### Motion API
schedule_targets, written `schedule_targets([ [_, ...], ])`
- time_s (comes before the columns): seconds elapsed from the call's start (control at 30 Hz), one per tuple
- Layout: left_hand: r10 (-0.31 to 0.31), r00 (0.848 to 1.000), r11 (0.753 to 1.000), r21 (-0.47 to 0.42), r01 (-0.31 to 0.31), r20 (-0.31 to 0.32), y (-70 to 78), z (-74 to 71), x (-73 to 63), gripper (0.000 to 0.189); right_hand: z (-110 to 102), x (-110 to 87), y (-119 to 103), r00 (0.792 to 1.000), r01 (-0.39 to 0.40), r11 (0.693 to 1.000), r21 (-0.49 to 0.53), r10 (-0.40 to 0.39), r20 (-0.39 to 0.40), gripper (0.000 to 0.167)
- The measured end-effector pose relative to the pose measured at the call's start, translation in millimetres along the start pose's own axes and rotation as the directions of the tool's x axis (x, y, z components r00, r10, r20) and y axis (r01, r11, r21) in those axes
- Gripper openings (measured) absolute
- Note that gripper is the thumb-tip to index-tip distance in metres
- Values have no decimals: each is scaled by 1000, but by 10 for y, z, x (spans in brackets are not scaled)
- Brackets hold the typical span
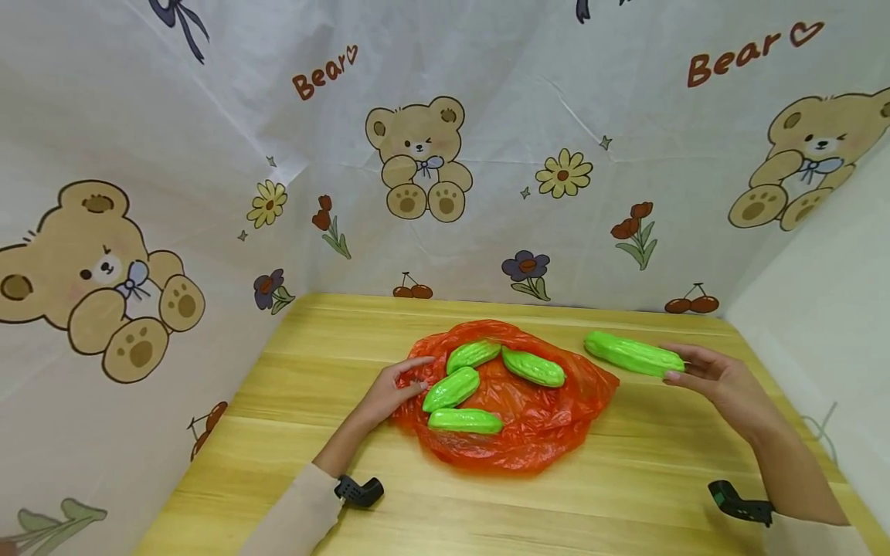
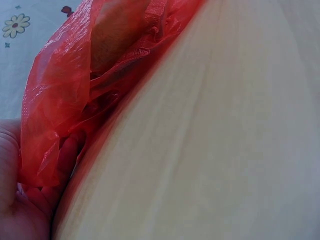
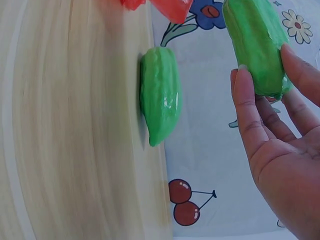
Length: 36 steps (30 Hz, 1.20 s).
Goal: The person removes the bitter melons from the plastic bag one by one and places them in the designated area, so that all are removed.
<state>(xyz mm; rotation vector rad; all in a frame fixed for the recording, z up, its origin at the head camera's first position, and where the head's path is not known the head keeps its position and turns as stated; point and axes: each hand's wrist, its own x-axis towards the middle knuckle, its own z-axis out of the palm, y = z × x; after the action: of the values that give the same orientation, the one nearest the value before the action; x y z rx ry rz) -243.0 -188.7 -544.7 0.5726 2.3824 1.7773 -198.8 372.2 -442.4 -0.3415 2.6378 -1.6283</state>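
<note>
In the head view my right hand (image 1: 730, 386) pinches one end of a bright green, ridged bitter melon (image 1: 634, 355) to the right of a red plastic bag (image 1: 514, 455). The right wrist view has the held bitter melon (image 3: 257, 47) raised between thumb and fingertips. A second bitter melon (image 3: 161, 95) lies on the table there, near its far edge. My left hand (image 1: 389, 394) grips the bag's left rim, with the thin plastic (image 2: 55, 110) between thumb and fingers in the left wrist view. Several bitter melons (image 1: 464, 421) lie in the spread bag.
The wooden table (image 1: 334, 340) meets a white cloth (image 1: 487, 255) printed with bears and flowers at its back and left. A white wall (image 1: 827, 324) borders the right side, where a thin cord (image 1: 823, 425) hangs. Each wrist wears a dark camera (image 1: 358, 491).
</note>
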Motion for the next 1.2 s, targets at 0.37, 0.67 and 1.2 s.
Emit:
schedule_targets([
  [0.37,-3,1000,1000,3,3,-15,-4,-8,-10,42,-145,-26,148,998,28,995,93,-32,45,48],
  [0.67,-26,999,1000,-9,26,-31,-6,18,4,44,-223,-51,235,1000,-24,1000,-6,24,19,47],
  [1.2,-6,1000,1000,-6,6,-30,268,68,-80,45,-336,-88,448,994,-91,996,-7,91,53,48],
])
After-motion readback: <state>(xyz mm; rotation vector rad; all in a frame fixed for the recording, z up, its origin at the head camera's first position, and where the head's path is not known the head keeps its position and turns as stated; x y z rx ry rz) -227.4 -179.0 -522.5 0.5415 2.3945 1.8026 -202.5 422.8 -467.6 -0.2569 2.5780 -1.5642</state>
